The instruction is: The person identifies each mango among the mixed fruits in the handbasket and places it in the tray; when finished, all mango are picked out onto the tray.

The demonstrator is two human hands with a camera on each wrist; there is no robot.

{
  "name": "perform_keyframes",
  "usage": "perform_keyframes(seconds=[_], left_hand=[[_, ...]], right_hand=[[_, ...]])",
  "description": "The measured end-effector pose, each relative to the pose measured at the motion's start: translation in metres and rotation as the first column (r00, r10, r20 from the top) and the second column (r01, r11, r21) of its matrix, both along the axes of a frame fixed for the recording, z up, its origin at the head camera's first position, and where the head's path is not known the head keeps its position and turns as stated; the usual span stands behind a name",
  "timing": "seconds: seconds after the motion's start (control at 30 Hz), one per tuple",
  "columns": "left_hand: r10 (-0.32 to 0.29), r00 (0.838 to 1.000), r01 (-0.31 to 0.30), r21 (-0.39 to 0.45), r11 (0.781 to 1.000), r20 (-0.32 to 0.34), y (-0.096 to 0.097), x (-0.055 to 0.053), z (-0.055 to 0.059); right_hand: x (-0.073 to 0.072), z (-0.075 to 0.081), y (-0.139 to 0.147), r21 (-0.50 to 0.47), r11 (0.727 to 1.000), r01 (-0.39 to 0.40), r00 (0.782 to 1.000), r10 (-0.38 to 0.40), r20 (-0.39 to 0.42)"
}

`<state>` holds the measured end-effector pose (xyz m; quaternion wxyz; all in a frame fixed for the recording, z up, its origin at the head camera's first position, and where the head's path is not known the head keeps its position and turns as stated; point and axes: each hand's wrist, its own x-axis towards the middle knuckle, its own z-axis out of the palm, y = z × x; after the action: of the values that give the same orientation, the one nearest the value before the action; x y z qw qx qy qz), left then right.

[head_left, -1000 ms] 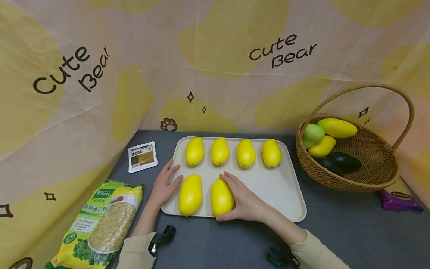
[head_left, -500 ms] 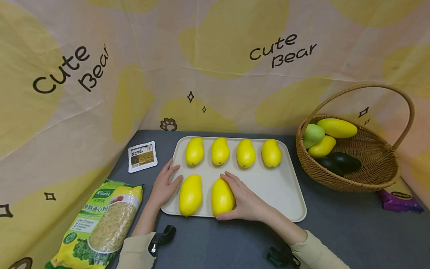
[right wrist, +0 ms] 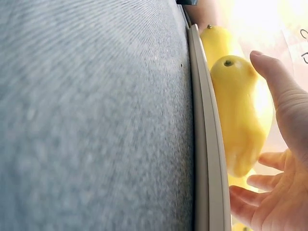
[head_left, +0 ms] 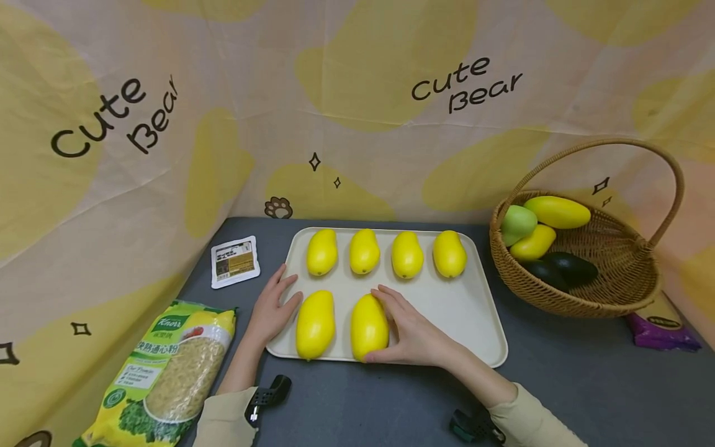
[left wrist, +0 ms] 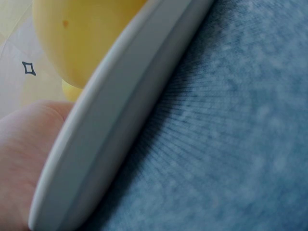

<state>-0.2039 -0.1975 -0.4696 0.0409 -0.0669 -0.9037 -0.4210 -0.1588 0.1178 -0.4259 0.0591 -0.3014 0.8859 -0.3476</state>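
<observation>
A cream tray (head_left: 447,323) carries yellow mangoes: several in a back row and two in front. By the right front mango (head_left: 368,327) is my right hand (head_left: 416,338), thumb at its near end and fingertips by its far end, the palm apart from it. In the right wrist view the fingers (right wrist: 248,196) are spread beside this mango (right wrist: 240,115). My left hand (head_left: 274,313) rests at the tray's left edge with relaxed fingers, holding nothing, beside the left front mango (head_left: 315,325). In the left wrist view the tray rim (left wrist: 110,110) covers part of that hand.
A wicker basket (head_left: 620,292) with a tall handle stands at right, holding yellow mangoes, a green fruit and dark avocados. Behind it lies a purple packet (head_left: 661,332). At left are a Knorr pasta bag (head_left: 184,366) and a small white packet (head_left: 235,261). A printed cloth hangs behind.
My right hand has loosened from the right front mango and shifted slightly right, its fingertips drawn back. The mango stays on the tray. My left hand keeps its place; the head view has shifted slightly.
</observation>
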Motion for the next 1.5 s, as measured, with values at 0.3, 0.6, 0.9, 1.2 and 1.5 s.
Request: perform_keyframes(seconds=[0.3, 0.6, 0.9, 1.2, 1.5], left_hand=[[-0.008, 1.0, 0.008, -0.004, 1.0, -0.013, 0.0, -0.001, 0.001], [-0.009, 1.0, 0.009, -0.009, 1.0, -0.012, 0.003, -0.002, 0.001], [-0.015, 1.0, 0.015, -0.008, 1.0, -0.01, 0.003, -0.002, 0.002], [-0.014, 1.0, 0.014, -0.021, 1.0, -0.011, 0.001, -0.001, 0.0], [-0.01, 1.0, 0.009, -0.039, 0.999, -0.013, 0.001, 0.0, 0.0]], right_hand=[[0.001, 0.004, 0.014, 0.001, 0.999, 0.041, 0.999, -0.041, -0.009], [0.002, 0.009, 0.042, 0.019, 0.997, 0.081, 0.997, -0.081, -0.012], [0.002, 0.027, 0.073, -0.013, 0.993, 0.121, 0.993, -0.121, -0.018], [-0.003, 0.058, 0.111, -0.012, 0.987, 0.157, 0.939, -0.153, -0.309], [-0.013, 0.095, 0.15, 0.059, 0.965, 0.254, 0.871, -0.202, -0.448]])
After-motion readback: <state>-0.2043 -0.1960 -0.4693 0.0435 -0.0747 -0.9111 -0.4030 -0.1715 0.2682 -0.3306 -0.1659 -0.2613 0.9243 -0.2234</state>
